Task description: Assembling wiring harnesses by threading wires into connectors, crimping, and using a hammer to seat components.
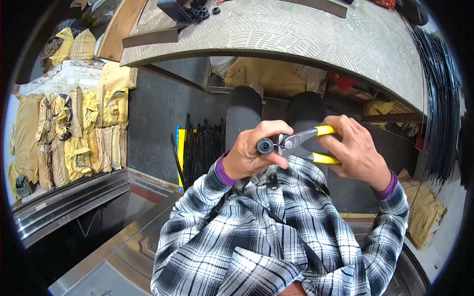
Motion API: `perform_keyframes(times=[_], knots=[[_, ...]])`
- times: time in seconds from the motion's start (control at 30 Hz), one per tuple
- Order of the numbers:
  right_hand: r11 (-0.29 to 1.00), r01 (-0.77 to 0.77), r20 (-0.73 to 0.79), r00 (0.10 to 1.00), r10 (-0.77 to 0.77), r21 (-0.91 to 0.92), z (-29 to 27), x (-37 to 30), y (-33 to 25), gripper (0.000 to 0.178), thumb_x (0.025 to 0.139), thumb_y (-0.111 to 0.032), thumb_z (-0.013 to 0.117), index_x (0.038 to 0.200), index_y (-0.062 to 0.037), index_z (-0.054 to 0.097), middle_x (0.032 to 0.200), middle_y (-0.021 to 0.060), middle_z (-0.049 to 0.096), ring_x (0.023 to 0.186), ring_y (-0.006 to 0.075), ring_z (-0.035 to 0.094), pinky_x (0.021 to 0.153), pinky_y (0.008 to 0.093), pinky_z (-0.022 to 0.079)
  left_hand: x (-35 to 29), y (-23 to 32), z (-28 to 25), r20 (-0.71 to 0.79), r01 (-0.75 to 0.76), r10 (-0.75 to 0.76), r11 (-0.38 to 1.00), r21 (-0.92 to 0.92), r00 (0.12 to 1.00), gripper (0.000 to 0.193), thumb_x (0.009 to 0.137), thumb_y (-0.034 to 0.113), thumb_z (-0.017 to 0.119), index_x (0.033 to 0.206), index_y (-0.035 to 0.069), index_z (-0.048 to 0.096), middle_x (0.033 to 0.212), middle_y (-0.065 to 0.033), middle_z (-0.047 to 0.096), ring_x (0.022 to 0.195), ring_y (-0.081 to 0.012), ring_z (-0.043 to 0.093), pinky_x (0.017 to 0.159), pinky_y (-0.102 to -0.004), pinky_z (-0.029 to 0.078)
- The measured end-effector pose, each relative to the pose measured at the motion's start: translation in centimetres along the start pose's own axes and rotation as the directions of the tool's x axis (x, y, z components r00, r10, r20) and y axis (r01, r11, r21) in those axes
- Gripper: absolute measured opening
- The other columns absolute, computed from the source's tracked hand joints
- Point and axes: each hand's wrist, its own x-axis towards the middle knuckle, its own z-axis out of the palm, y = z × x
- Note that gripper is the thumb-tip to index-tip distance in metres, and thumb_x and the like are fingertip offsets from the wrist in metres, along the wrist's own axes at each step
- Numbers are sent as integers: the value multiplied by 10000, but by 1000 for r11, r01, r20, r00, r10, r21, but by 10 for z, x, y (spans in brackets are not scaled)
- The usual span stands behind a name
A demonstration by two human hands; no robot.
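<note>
My left hand [247, 152] is closed around a black cylindrical piece [265, 145], its round hollow end facing up. In my right hand [356, 150] is a pair of cutting pliers [302, 139] with yellow-tipped handles, which stand spread apart. The metal jaws of the pliers point left and meet the side of the black piece, between my left thumb and fingers. A thin bit of wire seems to show at the jaws; whether they grip it I cannot tell. Both hands are above my lap, in front of my checked shirt.
Ahead stands a table [296, 37] with a patterned pale top, a dark box [175, 11] on it. Thin black wires [439, 98] hang over its right side. Long black rods [210, 153] lie by my left leg. Yellow-brown sacks [79, 148] are stacked at the left.
</note>
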Motion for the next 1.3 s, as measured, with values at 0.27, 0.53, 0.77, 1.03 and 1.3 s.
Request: perform_keyframes(times=[0.27,0.53,0.77,1.03,1.3], knots=[[997,51,-228,973,-37,53,28,23,14,308,576,-59,646,871,-43,559,889,131,523,749,279,550,614,355,456,5,-2,6,-279,3,19,997,78,960,652,864,586,348,1054,-19,500,837,-67,551,688,-101,519,601,-228,413],[305,-294,167,909,381,906,50,39,17,115,818,-109,579,761,-11,556,827,72,574,716,114,554,546,249,438,18,-28,5,-506,-19,-18,998,-67,862,729,862,608,310,1081,-72,458,589,12,364,504,-56,322,461,-200,265],[941,-297,-522,783,337,162,-13,139,152,145,778,-118,619,876,-12,622,808,104,543,739,215,559,668,324,440,22,-34,12,-401,25,-50,997,-67,915,716,874,596,278,1068,-63,481,578,-1,394,502,-66,337,472,-217,287],[726,-605,-386,787,482,-326,-27,242,257,253,772,-318,634,875,-87,640,938,117,527,823,302,580,670,409,459,26,-44,-7,-426,47,-86,994,-101,901,727,873,599,265,1024,-71,504,576,-13,421,496,-70,360,465,-223,295],[715,-602,-416,786,456,-354,-21,252,259,210,759,-208,610,928,-85,629,967,132,537,855,297,590,696,421,468,27,-48,-19,-419,59,-114,988,-142,901,696,881,578,290,1026,-71,495,585,-22,423,504,-78,376,470,-225,303]])
